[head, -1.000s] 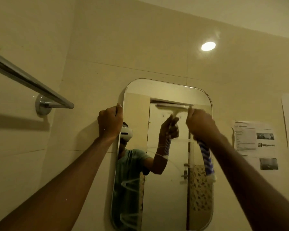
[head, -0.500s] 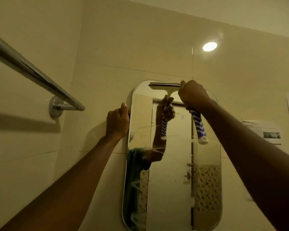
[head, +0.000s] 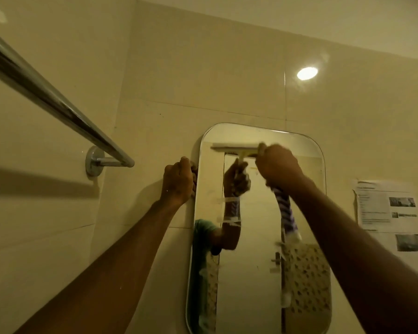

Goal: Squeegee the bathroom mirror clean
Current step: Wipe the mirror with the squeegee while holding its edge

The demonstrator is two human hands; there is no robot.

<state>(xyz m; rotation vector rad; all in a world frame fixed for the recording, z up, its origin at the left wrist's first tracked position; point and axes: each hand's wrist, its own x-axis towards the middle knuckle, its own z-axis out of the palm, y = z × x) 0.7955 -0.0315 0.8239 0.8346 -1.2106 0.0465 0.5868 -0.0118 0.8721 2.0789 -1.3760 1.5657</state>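
Two hands up at mirror (head: 251, 266), squeegee (head: 242, 157) near its top.
Right hand (head: 279, 165) curled tight round striped handle (head: 286, 213), blade (head: 234, 147) against glass just under top edge (slightly blurred). Left hand (head: 179, 180) grips mirror's left rim, fingers wrapped over it. Streaks (head: 229, 220) lower on glass.

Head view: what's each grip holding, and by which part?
Right grip holds the squeegee by the top of its striped handle. Left grip holds the mirror by its left edge, near the top.
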